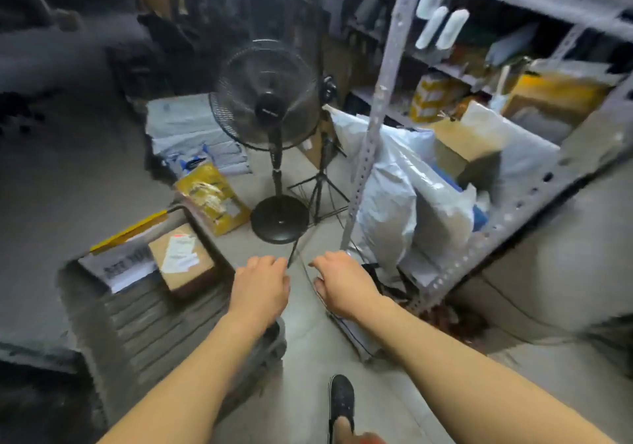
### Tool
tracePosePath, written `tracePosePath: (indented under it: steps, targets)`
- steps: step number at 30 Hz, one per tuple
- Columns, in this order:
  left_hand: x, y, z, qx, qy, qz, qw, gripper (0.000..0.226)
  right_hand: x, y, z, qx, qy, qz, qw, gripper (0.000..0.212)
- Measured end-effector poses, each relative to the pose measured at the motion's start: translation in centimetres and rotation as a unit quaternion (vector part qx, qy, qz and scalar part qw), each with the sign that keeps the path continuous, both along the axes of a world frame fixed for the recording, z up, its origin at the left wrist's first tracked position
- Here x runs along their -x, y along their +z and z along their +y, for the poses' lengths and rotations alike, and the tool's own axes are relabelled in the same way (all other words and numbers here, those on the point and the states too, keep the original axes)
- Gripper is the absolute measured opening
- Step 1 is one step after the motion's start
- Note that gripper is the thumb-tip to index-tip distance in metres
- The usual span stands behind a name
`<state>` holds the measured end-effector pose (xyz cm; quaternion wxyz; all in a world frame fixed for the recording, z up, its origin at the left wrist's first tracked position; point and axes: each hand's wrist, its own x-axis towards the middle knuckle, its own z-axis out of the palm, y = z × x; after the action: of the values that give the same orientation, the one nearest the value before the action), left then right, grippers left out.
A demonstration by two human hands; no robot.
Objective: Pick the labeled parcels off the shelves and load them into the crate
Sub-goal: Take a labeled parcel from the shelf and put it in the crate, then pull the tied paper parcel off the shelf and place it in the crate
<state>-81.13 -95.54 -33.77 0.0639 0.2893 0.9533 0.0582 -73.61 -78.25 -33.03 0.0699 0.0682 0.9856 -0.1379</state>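
Both hands were empty, between loads by my judgement: the left hand (262, 284) and right hand (339, 282) hung over the floor, fingers loosely curled, pinching nothing. The ribbed dark crate (144, 320) already held a cardboard box (181, 260) with a white label. Next, a reach right to the metal shelves (383, 107), where crinkly plastic parcels (411, 203) waited.
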Motion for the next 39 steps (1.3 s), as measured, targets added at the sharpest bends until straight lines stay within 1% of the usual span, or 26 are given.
tracePosePath:
  steps: [3,5,7,9,12,14,17,23,27,31,34,39]
  targets:
    - [-5.5,0.2,6.0,-0.027,-0.1,-0.017,0.994,0.032,-7.5,0.9,4.3,-0.023,-0.082,-0.008,0.996,0.027]
    - [-9.2,0.0,9.9,-0.037,-0.172,-0.023,0.984,0.028,-12.9,1.2,7.1,-0.028,-0.139,-0.011,0.99,0.032]
    - [-13.4,0.0,13.7,-0.025,-0.224,-0.028,0.974,0.028,-18.4,1.2,9.6,-0.029,-0.198,-0.024,0.98,0.035]
    - [-17.8,0.4,17.5,-0.013,-0.274,-0.032,0.961,0.031,-23.8,1.4,12.0,-0.028,-0.26,-0.029,0.965,0.034]
    - [-24.5,1.2,23.2,-0.01,-0.345,-0.042,0.938,0.037,-32.1,2.1,15.6,-0.032,-0.347,-0.018,0.937,0.031]
    - [-29.1,2.1,27.2,-0.025,-0.384,-0.046,0.922,0.039,-37.9,2.8,18.2,-0.033,-0.399,-0.006,0.916,0.029]
    - [-36.2,4.2,33.3,-0.047,-0.429,-0.056,0.9,0.04,-46.4,4.8,22.1,-0.046,-0.465,0.012,0.884,0.036]
    - [-50.7,8.9,43.8,-0.132,-0.532,-0.04,0.836,0.042,-61.7,10.1,28.5,-0.099,-0.58,0.046,0.807,0.038]
    - [-58.5,12.7,49.2,-0.19,-0.58,-0.035,0.791,0.036,-69.1,13.9,31.6,-0.107,-0.65,0.076,0.748,0.038]
    - [-64.6,16.8,55.3,-0.24,-0.62,-0.022,0.747,0.027,-74.0,17.5,35.2,-0.133,-0.694,0.115,0.698,0.037]
    - [-68.5,20.1,60.5,-0.269,-0.649,-0.035,0.711,0.034,-77.0,20.4,38.7,-0.161,-0.718,0.129,0.665,0.036]
    - [-73.6,24.5,69.1,-0.292,-0.69,-0.068,0.659,0.046,-80.1,25.4,44.2,-0.197,-0.755,0.153,0.607,0.035]
